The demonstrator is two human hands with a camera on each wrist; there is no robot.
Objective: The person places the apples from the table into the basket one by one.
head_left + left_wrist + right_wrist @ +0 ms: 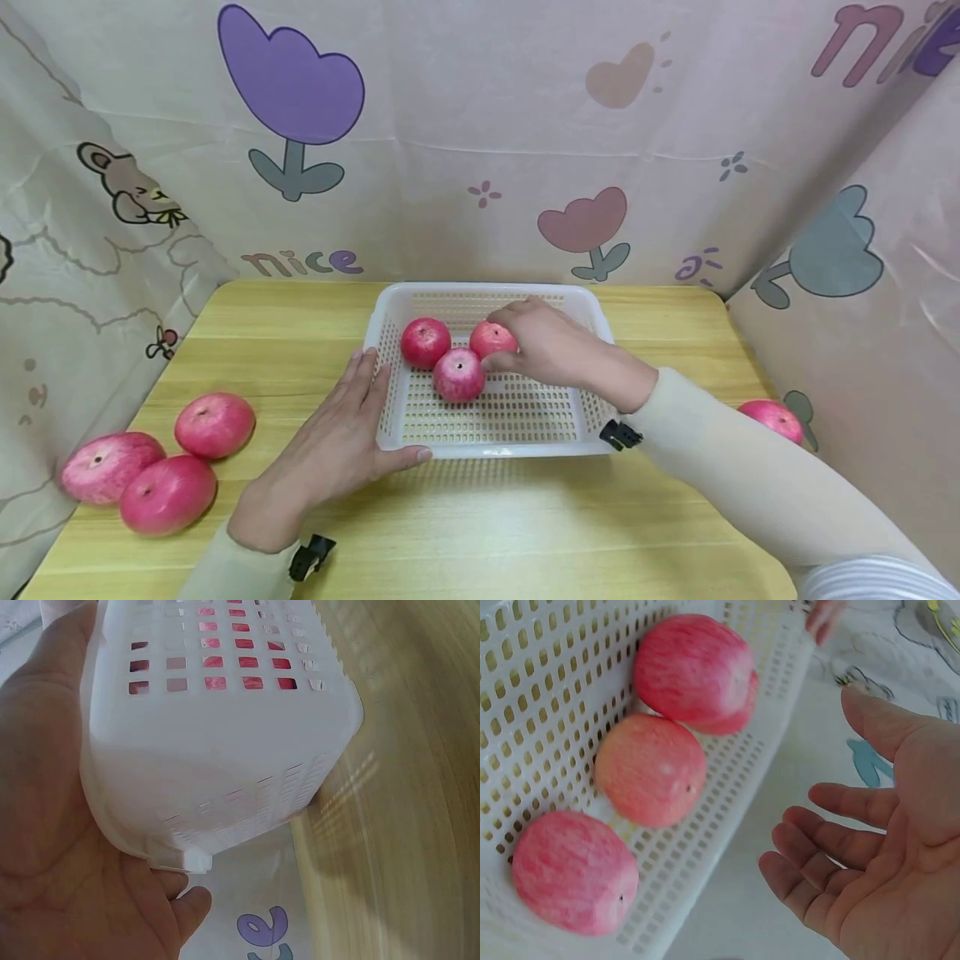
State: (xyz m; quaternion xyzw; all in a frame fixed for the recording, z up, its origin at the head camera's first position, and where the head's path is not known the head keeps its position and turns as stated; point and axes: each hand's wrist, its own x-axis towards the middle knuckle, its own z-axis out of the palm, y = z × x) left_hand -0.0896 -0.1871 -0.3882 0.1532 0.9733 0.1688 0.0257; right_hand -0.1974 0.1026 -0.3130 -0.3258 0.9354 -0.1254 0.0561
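Note:
A white plastic basket (491,451) stands on the table with several red apples inside. In the head view, a red apple (425,342), a pinkish apple (459,376) and a lighter apple (491,337) show. Another apple (576,873) appears in the right wrist view and is covered by my right hand in the head view. My right hand (551,342) is over the basket's right half, fingers loosely bent with nothing between them; the right wrist view shows it apart from the apples. My left hand (333,442) rests spread along the basket's left rim, its thumb at the front edge.
On the table's left side lie three more apples, one (215,425) behind the other two (168,494). A single apple (772,419) sits at the right edge, partly behind my right sleeve (735,467). A printed curtain (450,100) encloses the wooden table (480,533).

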